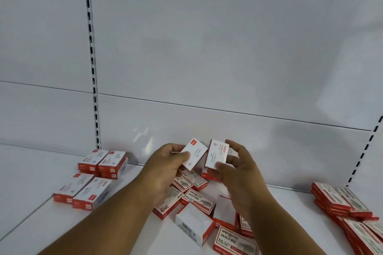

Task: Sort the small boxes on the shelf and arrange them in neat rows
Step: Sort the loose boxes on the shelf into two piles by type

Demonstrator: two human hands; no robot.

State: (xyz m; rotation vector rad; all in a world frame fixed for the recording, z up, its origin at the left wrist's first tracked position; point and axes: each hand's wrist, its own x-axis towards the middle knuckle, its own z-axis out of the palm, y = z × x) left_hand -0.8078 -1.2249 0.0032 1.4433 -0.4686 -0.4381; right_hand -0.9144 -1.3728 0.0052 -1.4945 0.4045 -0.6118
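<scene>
The left hand (165,159) pinches a white paper-clip box (194,154) with a red corner label, thumb on its face, raised above the shelf (31,203). The right hand (238,170) grips a second paper-clip box (216,154), held upright just beside the first. Under both hands lies a loose heap of red-and-white staple boxes (199,201) marked 24/6, tilted every way. At the left, paper-clip boxes stand in neat stacked pairs (91,178). At the right edge, flat staple boxes form a stacked row (344,205) along the shelf.
</scene>
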